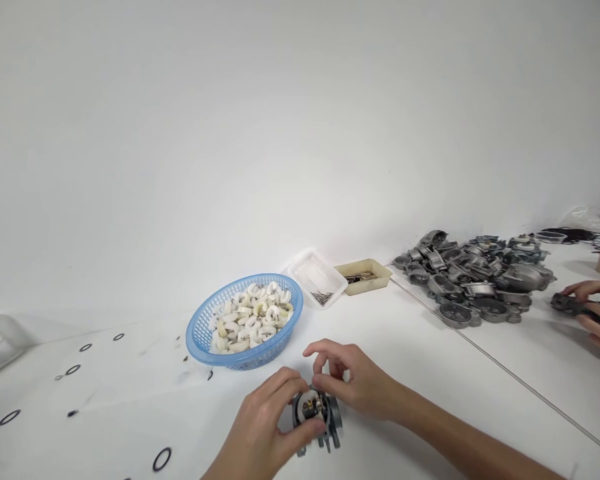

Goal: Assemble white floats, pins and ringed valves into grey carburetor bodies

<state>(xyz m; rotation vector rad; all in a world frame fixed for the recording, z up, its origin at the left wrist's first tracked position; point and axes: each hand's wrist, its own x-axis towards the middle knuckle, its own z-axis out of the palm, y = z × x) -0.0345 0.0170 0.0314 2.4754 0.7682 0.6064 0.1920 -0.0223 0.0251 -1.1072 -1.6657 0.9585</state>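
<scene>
Two hands hold one small metal part [316, 417] low on my white counter [130, 400]. My left grip [265, 427] wraps it tight; my right grip [353, 380] pinches its top. Blue basket [200, 333] sits just behind.

Blue basket [200, 331] of white curved pieces [250, 318] on white table [410, 333]. Clear tray [316, 278] and beige tray [363, 275] just beyond. Heap of grey metal castings [473, 275] far right. Black rings [162, 459] scattered left.
</scene>
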